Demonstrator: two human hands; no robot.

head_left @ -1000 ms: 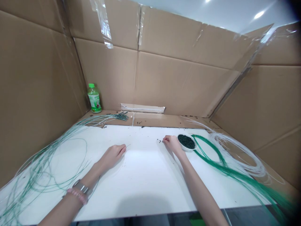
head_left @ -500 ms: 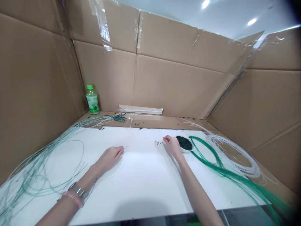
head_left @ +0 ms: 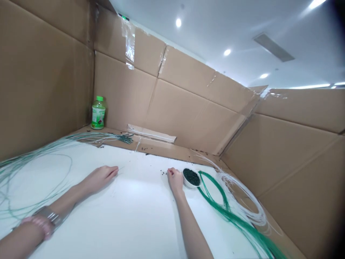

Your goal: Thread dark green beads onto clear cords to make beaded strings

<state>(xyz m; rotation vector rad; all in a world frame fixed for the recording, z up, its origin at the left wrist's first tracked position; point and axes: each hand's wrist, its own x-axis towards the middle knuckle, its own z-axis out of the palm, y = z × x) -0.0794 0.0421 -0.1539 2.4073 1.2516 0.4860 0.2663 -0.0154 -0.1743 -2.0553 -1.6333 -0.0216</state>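
My left hand [head_left: 104, 176] is over the left part of the white board [head_left: 140, 219], thumb and fingers pinched on a thin strand [head_left: 122, 168] whose end sticks out to the right. Fingertips together, my right hand [head_left: 175, 180] rests just left of a white bowl [head_left: 192, 185] filled with dark green beads [head_left: 191, 177]. What its fingertips hold, if anything, is too small to make out. A few loose dark beads [head_left: 163, 173] lie on the board beside those fingertips.
Green strands [head_left: 226, 212] and a coil of white strands [head_left: 256, 212] lie right of the bowl. Beaded strands [head_left: 125, 138] spread along the left side. A green-capped bottle [head_left: 98, 113] stands in the back left corner. Cardboard walls [head_left: 188, 111] enclose the board.
The camera has tilted and turned right, so everything appears shifted left. The right hand covers less of the bowl's left rim. Both hands stay pinched.
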